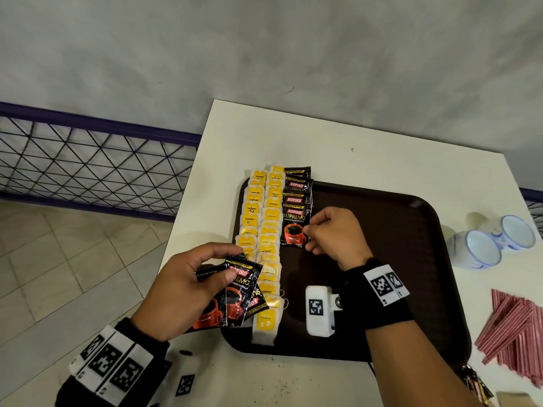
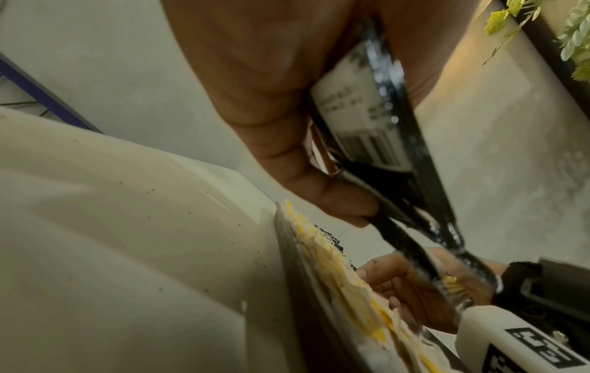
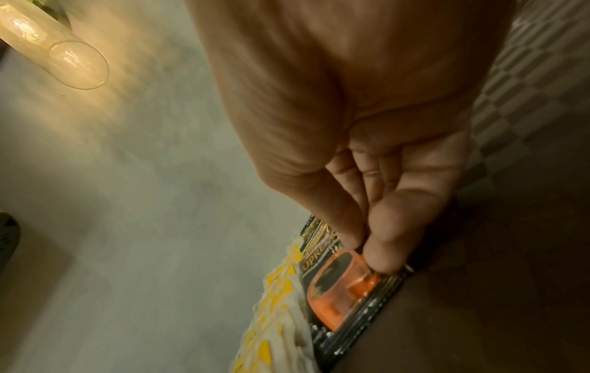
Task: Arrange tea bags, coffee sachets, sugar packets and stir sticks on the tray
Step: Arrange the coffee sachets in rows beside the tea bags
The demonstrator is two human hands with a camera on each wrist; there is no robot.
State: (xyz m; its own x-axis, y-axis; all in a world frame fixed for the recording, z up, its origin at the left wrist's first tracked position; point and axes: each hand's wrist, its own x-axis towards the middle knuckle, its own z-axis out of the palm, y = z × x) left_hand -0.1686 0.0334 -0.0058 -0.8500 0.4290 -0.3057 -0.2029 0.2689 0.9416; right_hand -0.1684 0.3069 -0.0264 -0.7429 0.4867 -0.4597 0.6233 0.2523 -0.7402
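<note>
A dark brown tray (image 1: 396,259) lies on a white table (image 1: 352,148). Two columns of yellow tea bags (image 1: 266,230) run along the tray's left side. Beside them lies a short column of black coffee sachets (image 1: 296,201), overlapping. My right hand (image 1: 332,233) pinches the right edge of the nearest laid sachet (image 1: 294,229), thumb and forefinger (image 3: 380,257) meeting on it (image 3: 338,285). My left hand (image 1: 188,286) grips a small fan of coffee sachets (image 1: 235,298) over the tray's near left corner; the left wrist view shows their backs (image 2: 367,121).
Red-and-white stir sticks (image 1: 514,333) lie in a pile at the table's right edge. Two white-and-blue cups (image 1: 493,242) lie on their sides to the right of the tray. A blue wire-mesh rail (image 1: 88,160) stands left of the table, over tiled floor.
</note>
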